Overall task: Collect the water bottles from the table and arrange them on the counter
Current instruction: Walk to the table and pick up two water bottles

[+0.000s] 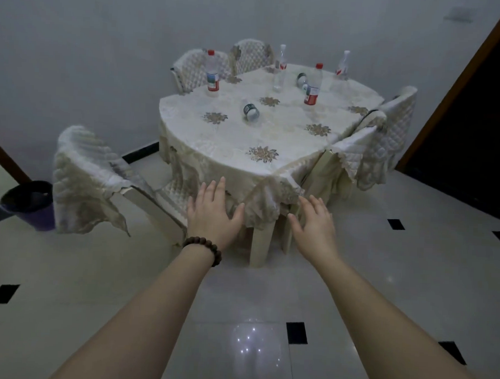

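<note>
Head view: both hands [213, 213] [313, 223] are held spread, empty, short of the desk [245, 137]; its lying bottle [251, 110] could be rolled off if nudged.

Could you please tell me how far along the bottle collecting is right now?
Nothing looks done: six bottles remain on the table, four upright and two lying down. Both the left hand and right hand are open and hold nothing. All collecting remains; no counter is in view.
</note>
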The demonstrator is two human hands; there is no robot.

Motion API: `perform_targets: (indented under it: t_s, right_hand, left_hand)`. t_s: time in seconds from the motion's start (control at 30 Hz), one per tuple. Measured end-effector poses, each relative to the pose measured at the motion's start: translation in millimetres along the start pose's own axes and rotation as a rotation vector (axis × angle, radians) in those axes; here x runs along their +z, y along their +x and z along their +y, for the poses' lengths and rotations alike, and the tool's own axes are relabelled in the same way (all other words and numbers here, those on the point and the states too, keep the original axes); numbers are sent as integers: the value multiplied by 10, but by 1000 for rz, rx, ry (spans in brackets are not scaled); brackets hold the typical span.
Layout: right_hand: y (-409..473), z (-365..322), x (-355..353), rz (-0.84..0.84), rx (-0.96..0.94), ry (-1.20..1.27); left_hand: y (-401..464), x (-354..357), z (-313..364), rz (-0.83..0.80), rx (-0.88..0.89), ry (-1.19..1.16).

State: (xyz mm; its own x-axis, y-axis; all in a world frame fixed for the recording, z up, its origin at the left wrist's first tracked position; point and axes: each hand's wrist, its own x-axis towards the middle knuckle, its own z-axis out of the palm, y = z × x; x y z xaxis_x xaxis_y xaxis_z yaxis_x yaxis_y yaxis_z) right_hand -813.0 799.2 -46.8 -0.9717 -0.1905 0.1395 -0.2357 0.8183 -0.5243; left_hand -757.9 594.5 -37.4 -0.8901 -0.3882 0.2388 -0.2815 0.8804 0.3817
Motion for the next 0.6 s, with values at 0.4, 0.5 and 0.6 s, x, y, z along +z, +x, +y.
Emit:
perform_targets:
  t_s: [0.4, 0.5, 0.6]
  right_hand:
    - [2243, 401, 335, 11, 4, -28]
    - [2957, 525, 340, -18, 13, -21]
    - [3628, 591, 330, -36, 20, 1]
  left_hand:
    - [2102, 892, 334, -75, 26, -7]
    - [2794, 1054, 474, -67, 28, -19]
    - [3422, 1184, 572, -56, 8, -14]
